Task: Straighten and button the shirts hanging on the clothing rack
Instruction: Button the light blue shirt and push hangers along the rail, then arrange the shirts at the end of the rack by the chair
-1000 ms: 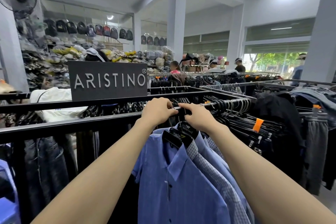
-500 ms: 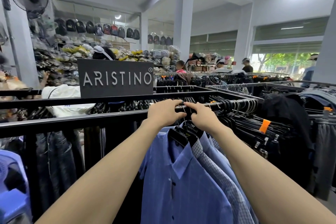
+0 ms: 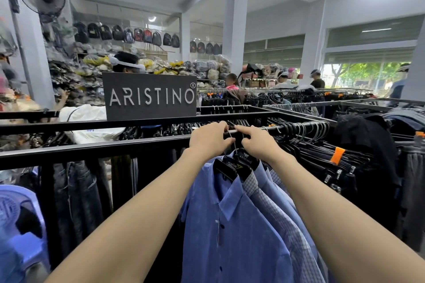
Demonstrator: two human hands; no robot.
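My view has swung left — both hands stay at the rail [image 3: 96, 148], left hand [image 3: 208, 139] and right hand [image 3: 258, 142] pinching hanger hooks [image 3: 231, 136]; the blue shirt [image 3: 230, 225] hangs below.

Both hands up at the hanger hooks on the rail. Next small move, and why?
Probably slide the front hanger left along the rail. The left hand and right hand both grip at the hooks, and the blue shirt hangs pressed against the checked shirt. A gap would free its placket for buttoning.
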